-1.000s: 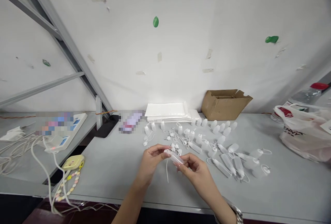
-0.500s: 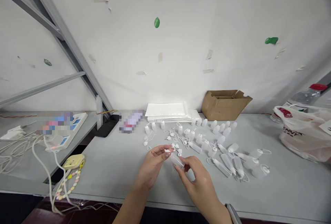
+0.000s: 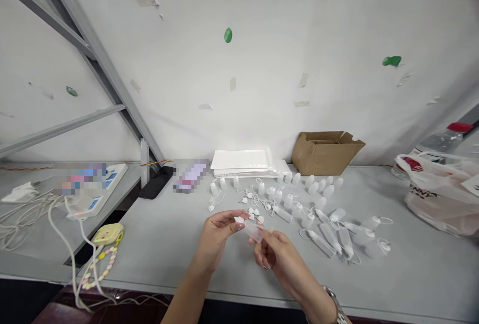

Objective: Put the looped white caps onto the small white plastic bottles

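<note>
A translucent plastic squeeze bottle [image 3: 253, 231] is held tilted between my two hands above the near part of the table. My left hand [image 3: 217, 234] pinches its white cap [image 3: 239, 220] between thumb and fingers. At the bottle's lower end, my right hand [image 3: 276, 250] grips with thumb and curled fingers; part of the base is hidden there. Just beyond my hands lie several loose white caps [image 3: 255, 212]. Several small bottles [image 3: 297, 209] stand to the right and behind, and longer bottles with tethered caps [image 3: 321, 242] lie on their sides.
White flat packs [image 3: 241, 160] and a brown cardboard box [image 3: 325, 154] stand against the wall. A plastic bag [image 3: 441, 194] sits at the right by a large bottle with a red cap [image 3: 459, 127]. Cables [image 3: 52, 219], a power strip [image 3: 107, 189] and a yellow case [image 3: 108, 234] occupy the left.
My right hand has turned, its fingers now curled under at the bottle's base. The bottle and my left hand have shifted slightly left.
</note>
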A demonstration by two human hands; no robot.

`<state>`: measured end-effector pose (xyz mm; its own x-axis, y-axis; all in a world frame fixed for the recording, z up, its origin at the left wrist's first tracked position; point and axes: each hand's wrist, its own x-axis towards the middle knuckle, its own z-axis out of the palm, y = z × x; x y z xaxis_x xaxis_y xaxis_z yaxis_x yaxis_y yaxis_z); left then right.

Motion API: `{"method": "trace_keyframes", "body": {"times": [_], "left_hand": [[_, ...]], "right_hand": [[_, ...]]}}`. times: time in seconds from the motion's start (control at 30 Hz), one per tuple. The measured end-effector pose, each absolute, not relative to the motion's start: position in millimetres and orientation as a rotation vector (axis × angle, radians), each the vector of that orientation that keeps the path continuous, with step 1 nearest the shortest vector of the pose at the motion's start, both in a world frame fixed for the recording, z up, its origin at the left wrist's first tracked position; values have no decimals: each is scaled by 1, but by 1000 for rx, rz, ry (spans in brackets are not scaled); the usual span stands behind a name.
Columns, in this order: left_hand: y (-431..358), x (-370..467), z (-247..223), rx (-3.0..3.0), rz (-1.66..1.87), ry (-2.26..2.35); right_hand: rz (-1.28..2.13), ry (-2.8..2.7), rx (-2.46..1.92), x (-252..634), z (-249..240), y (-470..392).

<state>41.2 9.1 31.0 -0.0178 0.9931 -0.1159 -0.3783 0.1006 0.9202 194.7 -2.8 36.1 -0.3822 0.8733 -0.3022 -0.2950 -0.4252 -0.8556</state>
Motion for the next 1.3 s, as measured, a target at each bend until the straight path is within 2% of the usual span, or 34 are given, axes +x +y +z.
{"method": "trace_keyframes", "body": {"times": [0.2, 0.37, 0.5, 0.77, 1.03, 1.23, 1.3], "left_hand": [[7, 47, 31, 782, 1375, 1009], [8, 50, 28, 744, 1440, 1103], [8, 49, 26, 782, 1395, 1096], [8, 48, 26, 851, 1332, 956], [7, 52, 28, 844, 1398, 1085], [8, 50, 27, 817, 1296, 936], [9, 49, 26, 790, 1281, 928]], "right_hand": [[1971, -853, -926, 189, 30, -4], [1704, -925, -952, 185, 22, -2], [1636, -960, -969, 188, 23, -2], [1975, -853, -982, 192, 34, -2], [1566, -996, -1011, 194, 24, 1], [1824, -1109, -1056, 199, 28, -1], [1786, -1162, -1055, 198, 26, -2]]}}
